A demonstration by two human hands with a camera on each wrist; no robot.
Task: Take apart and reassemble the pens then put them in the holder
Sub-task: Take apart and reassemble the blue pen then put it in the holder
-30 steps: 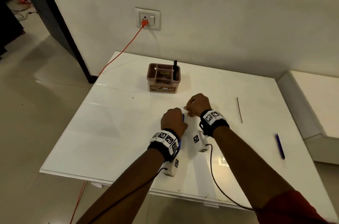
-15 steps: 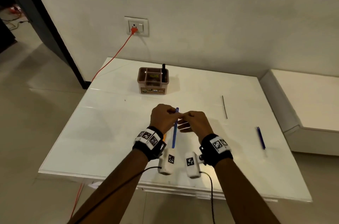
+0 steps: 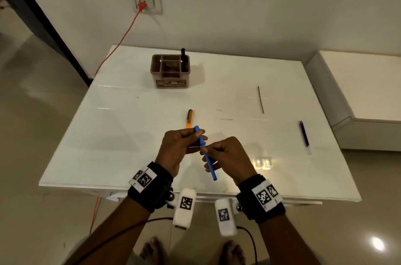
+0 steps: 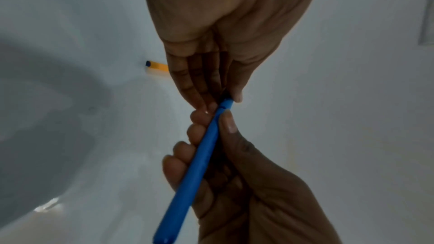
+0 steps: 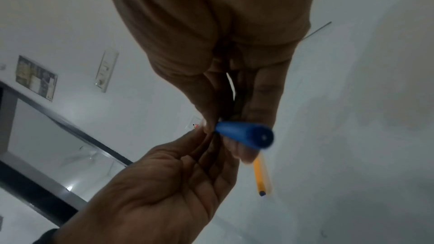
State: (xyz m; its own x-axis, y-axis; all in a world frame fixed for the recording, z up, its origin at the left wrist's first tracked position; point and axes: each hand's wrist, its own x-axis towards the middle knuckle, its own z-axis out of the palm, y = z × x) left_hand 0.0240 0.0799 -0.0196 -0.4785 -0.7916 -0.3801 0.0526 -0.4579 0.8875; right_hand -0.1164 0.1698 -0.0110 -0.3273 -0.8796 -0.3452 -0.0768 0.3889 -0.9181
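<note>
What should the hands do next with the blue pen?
Probably pull the pen's top end off. The left hand pinches the top of the blue pen and the right hand grips its body just below, above the table, and the pen looks whole, so taking it apart comes first.

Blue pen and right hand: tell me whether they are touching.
Touching. The left wrist view shows the right hand with thumb and fingers wrapped round the blue pen.

Holder (image 3: 170, 70) behind pen (image 3: 189, 118), on table (image 3: 108, 134).
</note>
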